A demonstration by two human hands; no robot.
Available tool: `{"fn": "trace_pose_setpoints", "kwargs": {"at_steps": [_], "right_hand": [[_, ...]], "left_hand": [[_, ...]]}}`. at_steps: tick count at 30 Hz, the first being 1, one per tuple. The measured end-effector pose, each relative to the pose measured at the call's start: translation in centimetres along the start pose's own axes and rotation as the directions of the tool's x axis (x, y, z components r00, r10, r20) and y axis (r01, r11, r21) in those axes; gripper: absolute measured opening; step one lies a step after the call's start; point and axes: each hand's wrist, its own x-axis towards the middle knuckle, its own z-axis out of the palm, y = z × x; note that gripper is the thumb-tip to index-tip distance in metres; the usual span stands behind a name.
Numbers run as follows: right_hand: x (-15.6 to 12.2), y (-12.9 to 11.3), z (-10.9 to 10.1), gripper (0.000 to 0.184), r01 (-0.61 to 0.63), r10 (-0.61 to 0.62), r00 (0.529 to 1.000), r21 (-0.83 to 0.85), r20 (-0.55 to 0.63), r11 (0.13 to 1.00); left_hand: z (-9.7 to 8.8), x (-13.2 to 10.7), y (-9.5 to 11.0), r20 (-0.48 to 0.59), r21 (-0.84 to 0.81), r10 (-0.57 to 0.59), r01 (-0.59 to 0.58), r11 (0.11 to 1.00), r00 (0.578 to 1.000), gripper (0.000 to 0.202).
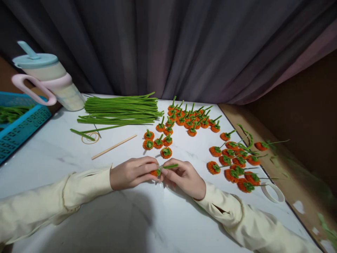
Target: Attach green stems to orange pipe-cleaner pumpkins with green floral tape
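My left hand (134, 173) is closed around a small orange pipe-cleaner pumpkin (154, 173), mostly hidden by the fingers. Opposite it, my right hand (183, 177) pinches a short green pipe-cleaner stem (171, 166) at the pumpkin's green top. The fingertips of both hands nearly meet. Just beyond them sits a finished-looking orange pumpkin (166, 153) with green leaves, and several more pumpkins (181, 120) with upright green stems stand behind it. To the right lies another group of pumpkins (231, 175), with thin stems pointing right.
A bundle of green pipe cleaners (121, 109) lies at the back. Nearer are a wooden stick (114, 147) and a rubber band (90, 138). A tumbler (63, 84) and blue basket (26, 130) stand left. A white tape ring (273, 192) lies near the table's right edge.
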Motion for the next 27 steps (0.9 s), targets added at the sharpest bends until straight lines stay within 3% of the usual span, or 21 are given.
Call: {"fn": "trace_pose_setpoints", "kwargs": {"at_steps": [12,19,27], "right_hand": [[0.0,0.36,-0.14,0.025,0.063,-0.062,0.998,-0.021,0.024,0.998],[-0.21,0.15,-0.07,0.023,0.066,-0.062,0.996,-0.06,0.057,0.996],[-0.15,0.28,-0.13,0.021,0.104,-0.098,0.992,-0.081,0.074,0.991]], "left_hand": [[-0.11,0.19,-0.01,0.01,0.133,0.09,-0.09,0.987,0.996,0.017],[-0.25,0.28,0.39,-0.009,0.168,0.033,-0.031,0.985,0.999,0.017],[-0.41,0.37,0.31,0.011,0.209,0.098,-0.098,0.973,0.995,0.019]]}}
